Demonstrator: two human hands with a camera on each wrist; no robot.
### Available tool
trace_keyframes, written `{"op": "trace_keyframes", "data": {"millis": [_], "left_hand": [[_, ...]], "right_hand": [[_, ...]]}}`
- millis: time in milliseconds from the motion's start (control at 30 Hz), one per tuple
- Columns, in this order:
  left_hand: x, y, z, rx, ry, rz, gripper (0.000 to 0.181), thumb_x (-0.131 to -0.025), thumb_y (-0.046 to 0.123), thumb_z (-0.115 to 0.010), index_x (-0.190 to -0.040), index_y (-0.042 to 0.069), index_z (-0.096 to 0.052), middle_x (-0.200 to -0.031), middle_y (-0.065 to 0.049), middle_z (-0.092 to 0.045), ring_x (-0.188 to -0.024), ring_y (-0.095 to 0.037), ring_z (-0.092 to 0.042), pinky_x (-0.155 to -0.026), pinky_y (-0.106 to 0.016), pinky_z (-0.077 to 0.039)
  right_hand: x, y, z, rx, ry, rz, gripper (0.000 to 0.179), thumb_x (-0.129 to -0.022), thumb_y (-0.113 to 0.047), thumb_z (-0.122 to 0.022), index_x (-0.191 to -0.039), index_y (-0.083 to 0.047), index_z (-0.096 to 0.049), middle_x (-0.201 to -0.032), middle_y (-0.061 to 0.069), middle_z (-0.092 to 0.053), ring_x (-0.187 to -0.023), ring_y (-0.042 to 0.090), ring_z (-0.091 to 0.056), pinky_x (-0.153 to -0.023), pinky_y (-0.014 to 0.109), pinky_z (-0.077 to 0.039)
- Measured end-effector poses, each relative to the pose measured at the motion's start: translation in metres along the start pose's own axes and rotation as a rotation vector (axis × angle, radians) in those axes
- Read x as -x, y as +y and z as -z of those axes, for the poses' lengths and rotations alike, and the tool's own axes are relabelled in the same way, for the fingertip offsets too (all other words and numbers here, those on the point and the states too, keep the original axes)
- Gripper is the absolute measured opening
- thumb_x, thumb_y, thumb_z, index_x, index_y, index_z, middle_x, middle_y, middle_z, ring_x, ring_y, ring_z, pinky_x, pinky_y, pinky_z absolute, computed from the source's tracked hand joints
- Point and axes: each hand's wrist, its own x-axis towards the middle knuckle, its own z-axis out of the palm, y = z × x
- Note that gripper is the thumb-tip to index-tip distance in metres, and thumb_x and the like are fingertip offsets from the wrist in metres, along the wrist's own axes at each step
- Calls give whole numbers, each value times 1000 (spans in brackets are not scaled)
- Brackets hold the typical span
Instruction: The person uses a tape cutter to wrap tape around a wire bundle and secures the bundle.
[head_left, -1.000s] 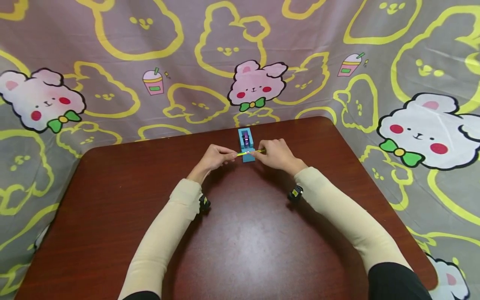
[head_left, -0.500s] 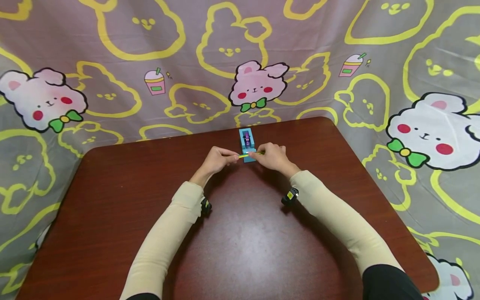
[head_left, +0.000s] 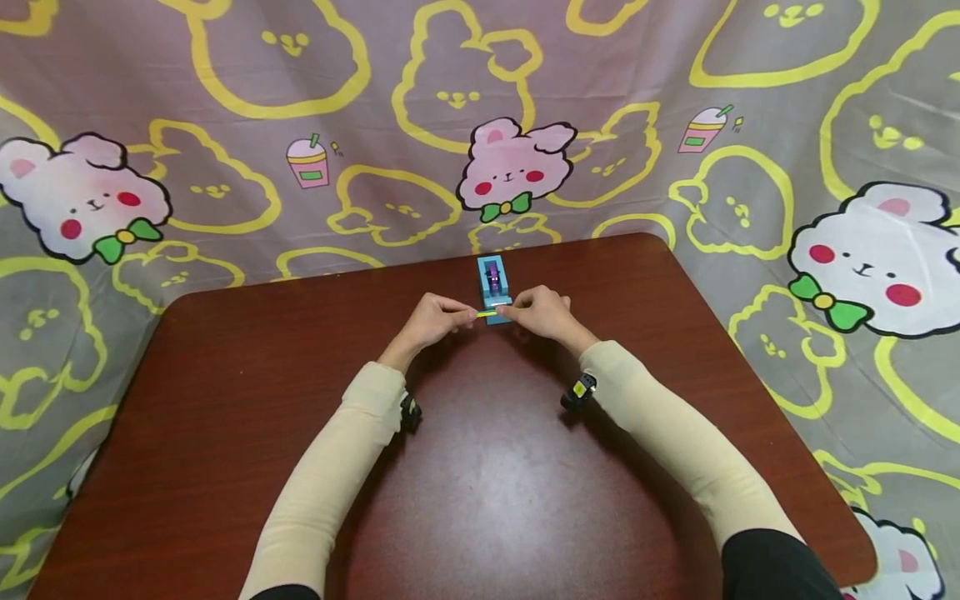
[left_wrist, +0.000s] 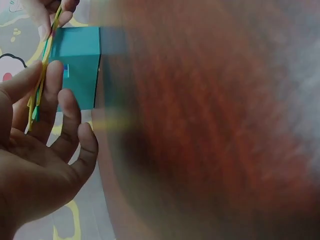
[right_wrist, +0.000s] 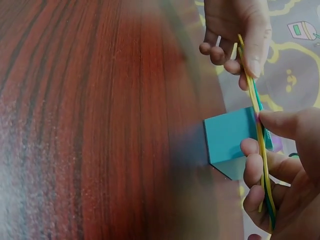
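Note:
A thin bundle of yellow and green strands [head_left: 487,314] stretches between my two hands, just over the near end of a blue tape dispenser [head_left: 504,266]. A purple roll [head_left: 492,278] sits in the dispenser. My left hand [head_left: 433,320] pinches one end between thumb and index finger; its other fingers are loosely bent in the left wrist view. My right hand [right_wrist: 305,150] pinches the bundle near its middle, where a small pinkish-purple patch [right_wrist: 257,119] shows beside the thumb. In the right wrist view, the strands' other end runs down along the right fingers.
The dispenser stands on a dark reddish-brown wooden table [head_left: 480,467], near its back edge. A cartoon-printed curtain [head_left: 420,75] hangs behind and along the sides. Dark wrist cameras [head_left: 578,393] are strapped at both sleeves.
My right hand has shifted slightly left and down along the bundle, so its right end no longer shows in the head view. My left hand has moved only slightly, still pinching its end.

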Motion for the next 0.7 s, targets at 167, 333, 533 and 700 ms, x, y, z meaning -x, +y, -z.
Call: {"op": "trace_keyframes", "data": {"millis": [167, 333, 533, 700], "left_hand": [[-5, 7, 4, -127, 3, 70, 46, -93, 43, -72, -92, -2, -80, -83, -18, -74, -73, -36, -62, -63, -43, -51], [-20, 16, -3, -249, 55, 149, 56, -89, 59, -69, -82, 4, -81, -68, -15, -66, -69, -34, -60, -60, -39, -47], [-35, 22, -13, -409, 47, 239, 68, -83, 71, -66, -57, 9, -65, -53, -3, -51, -48, -17, -45, -45, -30, -32], [-39, 22, -19, -430, 34, 235, 69, -82, 71, -68, -50, 12, -52, -45, 0, -39, -40, -18, -40, -40, -30, -30]], "right_hand": [[1, 1, -1, -38, -6, -3, 45, -93, -46, -70, -76, -4, -75, -63, 6, -65, -68, 20, -57, -92, 56, -27], [2, 4, -2, -58, -16, -7, 45, -93, -46, -70, -76, -4, -75, -66, 10, -66, -67, 19, -57, -93, 57, -26], [3, 2, -1, -64, -25, -2, 45, -94, -45, -69, -76, -4, -76, -65, 10, -65, -68, 19, -57, -96, 60, -24], [6, 1, 0, -63, -23, -1, 44, -94, -44, -69, -76, -4, -76, -67, 13, -67, -68, 19, -57, -97, 60, -23]]}}
